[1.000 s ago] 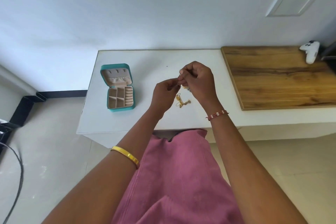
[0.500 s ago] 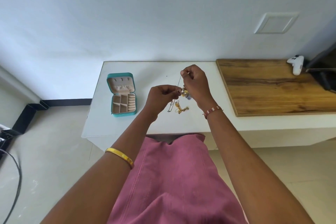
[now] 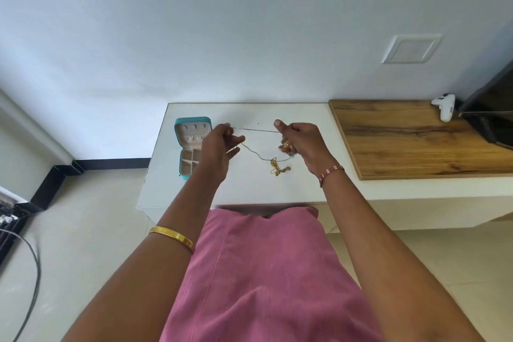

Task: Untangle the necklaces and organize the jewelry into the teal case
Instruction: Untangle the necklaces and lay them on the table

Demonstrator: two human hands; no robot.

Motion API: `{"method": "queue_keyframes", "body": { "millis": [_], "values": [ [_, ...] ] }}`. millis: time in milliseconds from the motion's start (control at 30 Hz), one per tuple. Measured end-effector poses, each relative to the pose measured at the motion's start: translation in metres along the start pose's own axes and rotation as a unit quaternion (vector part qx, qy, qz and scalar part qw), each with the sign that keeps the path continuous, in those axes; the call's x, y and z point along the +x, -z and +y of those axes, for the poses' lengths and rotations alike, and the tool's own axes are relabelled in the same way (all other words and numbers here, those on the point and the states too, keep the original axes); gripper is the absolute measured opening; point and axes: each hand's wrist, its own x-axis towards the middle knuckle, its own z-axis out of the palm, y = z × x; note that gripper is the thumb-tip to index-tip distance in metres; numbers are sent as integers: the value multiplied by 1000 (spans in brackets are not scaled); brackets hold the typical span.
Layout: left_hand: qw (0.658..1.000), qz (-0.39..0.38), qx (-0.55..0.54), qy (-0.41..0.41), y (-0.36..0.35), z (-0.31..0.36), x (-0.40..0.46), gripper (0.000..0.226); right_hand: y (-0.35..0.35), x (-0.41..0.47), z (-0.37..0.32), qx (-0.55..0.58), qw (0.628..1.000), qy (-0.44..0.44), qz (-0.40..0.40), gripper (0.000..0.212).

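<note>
A thin silver chain (image 3: 254, 129) is stretched taut between my two hands above the white table (image 3: 249, 186). My left hand (image 3: 220, 144) pinches one end of it, and a slack loop of the chain hangs down to the table. My right hand (image 3: 301, 139) pinches the other end and also holds a small cluster of jewelry (image 3: 286, 146) under its fingers. A tangled gold necklace (image 3: 277, 168) lies on the table between my hands. The teal case (image 3: 191, 147) stands open at the table's left, its beige compartments showing, partly hidden behind my left hand.
A wooden board (image 3: 410, 136) covers the counter to the right. A white game controller (image 3: 445, 107) and a dark screen (image 3: 491, 108) sit at its far right end. Cables (image 3: 30, 272) lie on the floor at the left.
My hands have moved apart, the left one going left toward the case, drawing the silver chain out straight between them. The gold necklace stays on the table.
</note>
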Motion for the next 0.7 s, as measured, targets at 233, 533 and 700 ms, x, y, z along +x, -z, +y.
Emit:
{"method": "queue_keyframes", "body": {
  "millis": [233,533,700],
  "values": [
    [997,59,-40,37,28,5,7,31,16,-3,19,297,943,-149,6,43],
    [992,69,37,103,38,-14,11,30,17,-5,12,361,923,-128,-37,15],
    [979,53,125,152,35,-21,0,14,1,-8,-7,320,930,-133,-118,23]
  ]
}}
